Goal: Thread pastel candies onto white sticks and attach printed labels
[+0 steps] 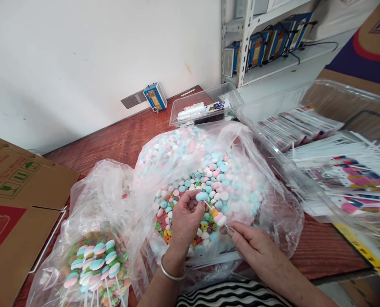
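A thin white stick threaded with candy pieces is being held over the open bag of loose candies on the desk. The left hand is pinching its upper end, fingers curled around a blue-and-white piece. The right hand is gripping the lower end between thumb and forefinger. A second bag of finished candy sticks is lying at the left, a clear tray of wrappers at the right.

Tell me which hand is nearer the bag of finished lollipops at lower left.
Left. The left hand is over the loose candy, just right of the lollipop bag; the right hand lies farther right.
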Tool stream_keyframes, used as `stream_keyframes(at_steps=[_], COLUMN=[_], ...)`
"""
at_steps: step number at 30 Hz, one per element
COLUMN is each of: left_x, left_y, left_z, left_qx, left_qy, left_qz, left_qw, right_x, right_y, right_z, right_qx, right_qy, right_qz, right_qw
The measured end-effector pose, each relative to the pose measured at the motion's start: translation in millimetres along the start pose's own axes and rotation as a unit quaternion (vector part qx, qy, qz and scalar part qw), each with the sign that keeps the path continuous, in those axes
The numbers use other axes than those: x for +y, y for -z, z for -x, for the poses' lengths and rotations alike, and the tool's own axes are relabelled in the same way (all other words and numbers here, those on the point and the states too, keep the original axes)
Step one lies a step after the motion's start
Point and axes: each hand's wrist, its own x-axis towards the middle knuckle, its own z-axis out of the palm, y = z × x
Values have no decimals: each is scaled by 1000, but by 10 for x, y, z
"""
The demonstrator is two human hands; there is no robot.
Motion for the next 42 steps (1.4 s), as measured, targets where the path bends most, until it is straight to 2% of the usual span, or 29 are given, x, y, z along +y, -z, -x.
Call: stream_keyframes(at_steps=[4, 7, 12, 18, 26, 28, 31, 33, 35, 37, 39, 42], left_x=[-50, -80, -100, -140, -155, -142, -137, -156, -190, -219, -221, -174], left_y=[6, -5, -13, 8, -32, -54, -61, -31, 40, 164, 339, 649], left_z=[14, 24, 31, 31, 123, 175, 257, 296, 302, 262, 179, 26], left_qx=[6, 4, -1, -10, -32, -38, -41, -47, -44, -8, 54, 130], left_qy=[-37, -71, -116, -137, -141, -145, -181, -214, -220, -198, -188, -201], left_qz=[-44, -78, -125, -136, -136, -137, -145, -174, -200, -225, -275, -394], left_qw=[998, 994, 985, 981, 980, 979, 972, 960, 954, 954, 941, 888], right_x=[-25, -26, 21, -10, 1, 13, 76, 151, 229, 285, 305, 277], right_y=[-15, -47, -129, -183, -147, -144, -157, -165, -160, -139, -108, -61], right_z=[5, 0, -11, -34, -124, -149, -178, -186, -183, -172, -158, -139], right_qx=[-45, -70, -62, -52, -40, -30, 19, 52, 68, 82, 98, 119], right_qy=[-74, -124, -161, -164, -94, -64, -1, 24, 26, 21, 20, 15], right_qz=[-154, -224, -287, -309, -233, -181, -62, 5, 42, 63, 75, 86], right_qw=[984, 964, 942, 935, 967, 981, 998, 998, 996, 994, 992, 989])
